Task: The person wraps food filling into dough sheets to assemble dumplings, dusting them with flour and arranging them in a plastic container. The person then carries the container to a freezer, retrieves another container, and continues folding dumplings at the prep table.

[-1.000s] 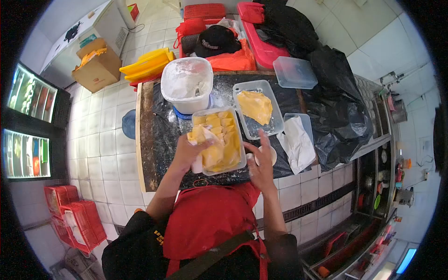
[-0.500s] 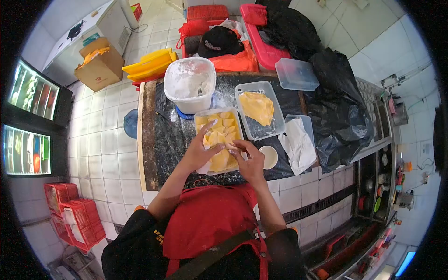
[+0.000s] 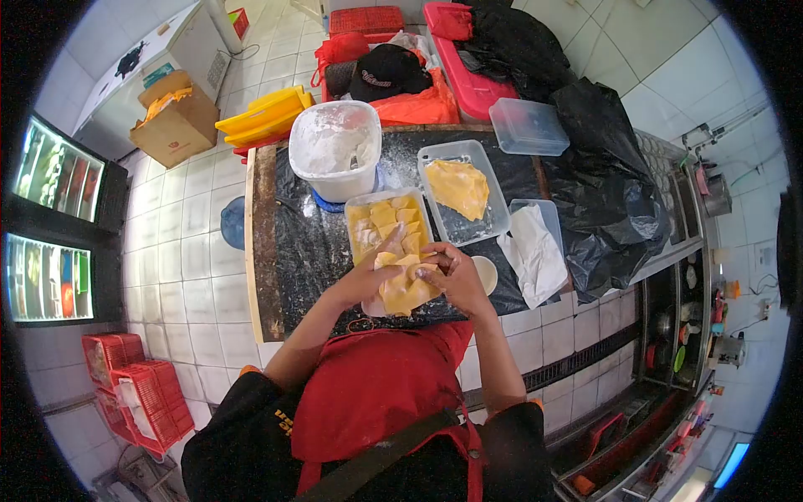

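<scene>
Both of my hands hold a thin yellow dough sheet above the near end of a plastic container. My left hand is closed on the sheet's left side, its thumb pressed on top. At the right edge my right hand pinches the dough between thumb and fingers. Under and beyond the sheet, folded yellow dough pieces lie in the container in rows. Dusted with white powder, a larger yellow dough stack rests in a clear tray to the right.
A white tub of powder stands behind the container. A small pale round bowl sits beside my right hand, near a white cloth. A clear lidded box and black plastic sheeting are at the table's right side.
The dough sheet has come up from the container into my hands and now spreads between them. My right hand has moved slightly right, while my left hand has turned and lowered.
</scene>
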Demonstrator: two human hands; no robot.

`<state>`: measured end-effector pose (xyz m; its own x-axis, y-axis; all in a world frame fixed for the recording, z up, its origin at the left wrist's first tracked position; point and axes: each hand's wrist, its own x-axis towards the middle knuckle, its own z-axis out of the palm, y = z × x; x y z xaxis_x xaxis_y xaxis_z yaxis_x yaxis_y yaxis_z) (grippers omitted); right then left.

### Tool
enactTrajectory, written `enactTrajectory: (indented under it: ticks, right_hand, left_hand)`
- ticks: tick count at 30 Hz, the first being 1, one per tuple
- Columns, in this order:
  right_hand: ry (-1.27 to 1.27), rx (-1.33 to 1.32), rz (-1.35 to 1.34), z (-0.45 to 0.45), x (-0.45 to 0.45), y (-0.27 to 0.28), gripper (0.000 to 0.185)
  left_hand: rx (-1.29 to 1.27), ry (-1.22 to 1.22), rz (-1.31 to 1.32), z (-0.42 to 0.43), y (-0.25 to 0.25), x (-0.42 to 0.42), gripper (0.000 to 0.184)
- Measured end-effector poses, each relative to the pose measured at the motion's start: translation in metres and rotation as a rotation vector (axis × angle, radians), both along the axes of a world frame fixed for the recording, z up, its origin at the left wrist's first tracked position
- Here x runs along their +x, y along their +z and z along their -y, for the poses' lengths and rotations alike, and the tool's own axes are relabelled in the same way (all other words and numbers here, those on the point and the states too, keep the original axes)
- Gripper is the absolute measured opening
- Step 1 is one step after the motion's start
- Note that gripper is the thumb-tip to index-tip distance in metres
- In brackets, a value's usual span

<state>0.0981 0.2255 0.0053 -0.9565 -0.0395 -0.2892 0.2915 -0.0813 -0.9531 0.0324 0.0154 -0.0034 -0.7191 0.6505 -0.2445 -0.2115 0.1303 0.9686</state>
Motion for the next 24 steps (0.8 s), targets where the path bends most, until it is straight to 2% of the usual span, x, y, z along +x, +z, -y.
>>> enactTrajectory:
  ticks: [1, 3, 4, 6, 7, 9, 10, 12, 13, 15, 19, 24]
  right_hand:
    - [0.000, 0.001, 0.000, -0.004, -0.001, -0.001, 0.043]
    - [0.092, 0.086, 0.047, -0.010, -0.006, -0.001, 0.041]
    - [0.094, 0.085, 0.049, -0.011, -0.010, -0.005, 0.041]
    - [0.193, 0.193, 0.030, -0.015, -0.020, -0.015, 0.043]
    - [0.191, 0.192, 0.032, -0.014, -0.025, -0.020, 0.043]
    - [0.298, 0.686, -0.329, -0.007, -0.034, -0.028, 0.039]
    - [0.297, 0.683, -0.332, -0.006, -0.035, -0.030, 0.039]
    - [0.295, 0.764, -0.372, -0.003, -0.036, -0.032, 0.035]
    - [0.306, 0.762, -0.373, -0.002, -0.037, -0.032, 0.035]
    - [0.296, 0.818, -0.350, -0.004, -0.037, -0.030, 0.035]
    - [0.242, 0.851, -0.380, -0.003, -0.036, -0.035, 0.031]
    - [0.282, 0.962, -0.462, 0.003, -0.036, -0.038, 0.026]
  left_hand:
    - [0.001, 0.000, 0.000, 0.000, -0.007, 0.001, 0.074]
    - [-0.091, 0.164, -0.051, 0.002, -0.019, 0.005, 0.061]
    - [-0.093, 0.166, -0.049, 0.007, -0.022, 0.008, 0.061]
    - [-0.210, 0.197, -0.178, 0.019, -0.028, 0.013, 0.050]
    - [-0.211, 0.195, -0.177, 0.021, -0.017, 0.016, 0.050]
    - [-0.585, 0.099, -0.429, 0.029, 0.009, 0.023, 0.042]
    - [-0.588, 0.100, -0.431, 0.031, 0.013, 0.025, 0.042]
    - [-0.547, -0.255, -0.822, 0.035, 0.017, 0.033, 0.038]
    - [-0.550, -0.247, -0.816, 0.033, 0.020, 0.038, 0.038]
    - [-0.742, -0.412, -0.922, 0.023, 0.024, 0.047, 0.042]
    - [-0.834, -0.379, -0.907, 0.017, 0.015, 0.047, 0.042]
    - [-0.928, -0.456, -0.838, 0.018, 0.017, 0.044, 0.045]
